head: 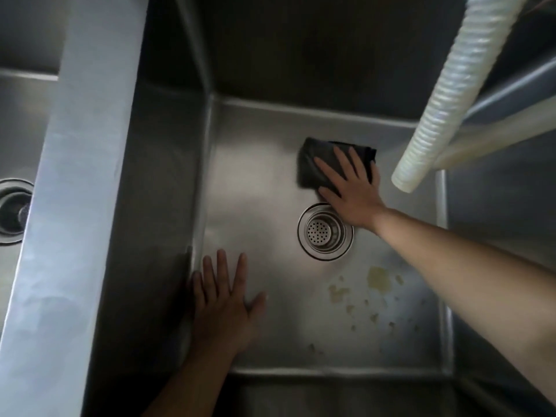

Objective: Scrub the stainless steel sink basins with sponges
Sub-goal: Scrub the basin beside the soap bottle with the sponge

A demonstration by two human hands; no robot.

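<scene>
Steel basin floor (pixel 255 206) gleams; my right hand (pixel 352 191) presses flat, fingers spread, on the dark sponge (pixel 313 167). I should press firmly, working toward the yellow residue (pixel 377 279), left hand (pixel 224 302) open, bracing.

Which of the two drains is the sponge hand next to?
The perforated strainer drain in the middle basin, just below the right hand pressing the dark sponge; the other drain is in the left basin.

left hand (pixel 224 305): bare, no glove, no ring to be seen
right hand (pixel 350 191): bare, no glove, no ring to be seen
left forearm (pixel 192 386): bare, no sleeve in view, in shadow
right forearm (pixel 469 272): bare, no sleeve in view, no watch or band at the wrist
</scene>
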